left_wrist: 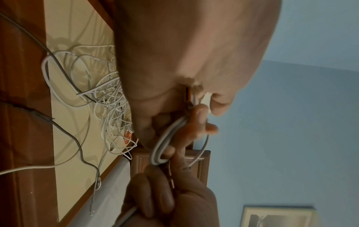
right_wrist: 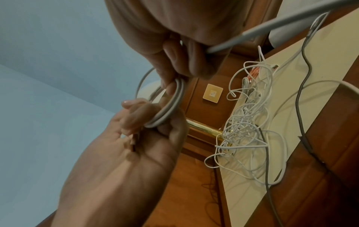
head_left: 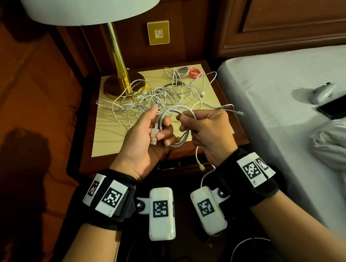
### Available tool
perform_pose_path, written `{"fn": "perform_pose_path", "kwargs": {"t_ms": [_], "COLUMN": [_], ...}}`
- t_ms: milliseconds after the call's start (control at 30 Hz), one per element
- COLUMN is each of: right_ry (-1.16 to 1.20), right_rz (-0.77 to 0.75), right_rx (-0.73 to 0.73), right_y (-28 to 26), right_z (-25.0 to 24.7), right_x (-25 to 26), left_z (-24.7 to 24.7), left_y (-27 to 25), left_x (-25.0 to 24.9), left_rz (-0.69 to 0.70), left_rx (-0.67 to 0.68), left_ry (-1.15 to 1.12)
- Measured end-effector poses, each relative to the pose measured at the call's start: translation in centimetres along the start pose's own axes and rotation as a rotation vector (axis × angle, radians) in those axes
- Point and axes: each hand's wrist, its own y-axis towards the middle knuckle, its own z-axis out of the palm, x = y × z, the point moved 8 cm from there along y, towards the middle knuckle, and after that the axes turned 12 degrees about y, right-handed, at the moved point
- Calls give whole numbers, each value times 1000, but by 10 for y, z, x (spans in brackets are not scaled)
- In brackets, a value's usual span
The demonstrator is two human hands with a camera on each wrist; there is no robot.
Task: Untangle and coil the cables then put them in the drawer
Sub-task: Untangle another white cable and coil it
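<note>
Both hands hold one white cable coil (head_left: 180, 125) above the front of the nightstand (head_left: 109, 159). My left hand (head_left: 152, 131) grips the coil's left side, its USB plug (head_left: 154, 136) lying across the palm. My right hand (head_left: 198, 125) pinches the coil's right side; a loose end (head_left: 199, 160) hangs below that wrist. In the left wrist view the coil (left_wrist: 165, 144) loops round my fingers (left_wrist: 200, 116). The right wrist view shows the coil (right_wrist: 170, 107) held between both hands. Behind lies a tangle of white cables (head_left: 158, 97), with a small red cable (head_left: 195, 73) at the back. The drawer front (head_left: 172, 165) under the top is shut.
A brass lamp (head_left: 120, 71) with a white shade stands at the nightstand's back left. A bed with white sheets (head_left: 284, 93) lies on the right, carrying a black phone (head_left: 339, 106) and a white controller (head_left: 322, 93). A switch plate (head_left: 158, 33) sits on the wooden wall.
</note>
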Motion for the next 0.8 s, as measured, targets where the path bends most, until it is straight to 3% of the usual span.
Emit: {"fn": "perform_pose_path", "kwargs": {"t_ms": [100,200,467,567,667,800], "right_ry": [-7,-53,-214,-199,-255,-554], "right_rz": [-1,-53,18,-100,-253,-259], "right_rx": [51,133,214,141,56,255], "right_y": [-2,-7,8,7,-5,-25], "right_z": [2,3,-34,-43,-40,-2], "right_x": [-2,0,-9,1,13,12], "left_z": [-1,-7,-47,-54,-54,-49], "left_y": [-2,-4,-11,-14,-14,-14], "left_x": [-1,-7,-43,-51,-52,-53], "left_rz": [40,68,252,321,369,393], "left_rx": [66,71,-159,-204,-284,-410], "left_ry": [113,71,-43,-96,-1,229]}}
